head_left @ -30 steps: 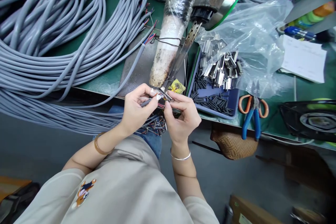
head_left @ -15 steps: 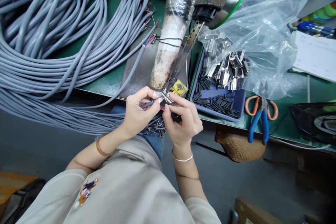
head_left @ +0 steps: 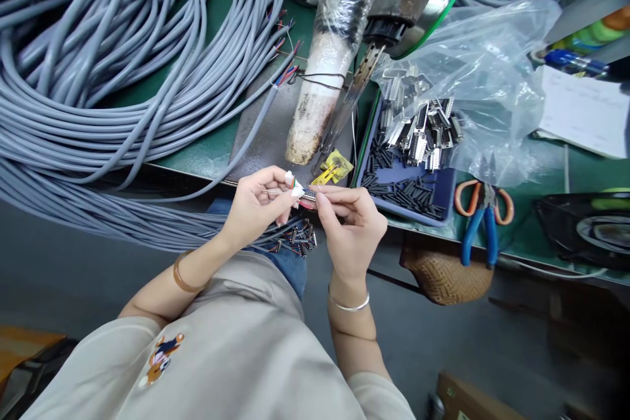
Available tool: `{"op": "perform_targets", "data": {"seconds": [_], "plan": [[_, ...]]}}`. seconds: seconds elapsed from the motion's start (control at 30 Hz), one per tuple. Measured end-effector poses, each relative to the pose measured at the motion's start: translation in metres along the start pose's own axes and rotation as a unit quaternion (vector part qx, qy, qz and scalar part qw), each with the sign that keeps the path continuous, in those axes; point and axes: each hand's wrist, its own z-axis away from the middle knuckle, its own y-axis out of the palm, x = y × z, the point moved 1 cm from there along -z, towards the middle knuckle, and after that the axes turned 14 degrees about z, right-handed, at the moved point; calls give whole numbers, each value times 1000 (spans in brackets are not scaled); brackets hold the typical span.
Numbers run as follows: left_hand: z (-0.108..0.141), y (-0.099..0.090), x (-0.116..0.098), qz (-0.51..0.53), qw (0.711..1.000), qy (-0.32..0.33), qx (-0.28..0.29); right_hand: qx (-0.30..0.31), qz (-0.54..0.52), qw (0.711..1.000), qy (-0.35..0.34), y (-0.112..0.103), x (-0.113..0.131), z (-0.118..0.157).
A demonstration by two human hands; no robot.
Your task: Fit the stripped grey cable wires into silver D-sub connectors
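Observation:
Just off the bench edge, my left hand [head_left: 260, 200] is closed, thumb and fingers pinching the end of a grey cable whose thin coloured wires [head_left: 294, 182] show at the white-wrapped fingertips. My right hand [head_left: 352, 220] is closed on a small metal multi-pin connector [head_left: 309, 194], pinched between thumb and forefinger. The wires and the connector meet between the two hands; whether they are joined there is too small to tell. Behind the hands, a yellow clip on a sponge-like pad [head_left: 333, 168] lies near the tip of a stained, plastic-wrapped tube [head_left: 315, 105].
Grey cables [head_left: 123, 98] cover the left of the bench. A blue tray [head_left: 406, 177] holds metal connectors and black sleeves, with a plastic bag [head_left: 497, 79] over its back. Blue-handled pliers [head_left: 480, 230] and orange-handled scissors [head_left: 504, 207] lie right. Finished-looking cable ends [head_left: 298, 239] hang below my hands.
Both hands have shifted slightly, the right one to the right. The connector has turned from slanting to nearly level and has come away from the tube tip.

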Motion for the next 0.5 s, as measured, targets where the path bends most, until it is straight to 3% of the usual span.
{"op": "perform_targets", "data": {"seconds": [0.1, 0.2, 0.27, 0.37, 0.5], "plan": [[-2, -4, -1, 72, 997, -40, 1, -90, 31, 994, -50, -4, 1, 4], [-3, -6, -6, 122, 989, -87, 12, -217, 40, 968, -120, -9, 2, 6], [-3, -8, -8, 138, 983, -116, 23, -253, 36, 957, -133, -11, 3, 5], [-3, -10, -10, 151, 977, -146, 45, -230, 38, 964, -127, -12, 4, 6], [-2, -11, -9, 151, 974, -155, 59, -149, 90, 971, -165, -11, 7, 8]]}}
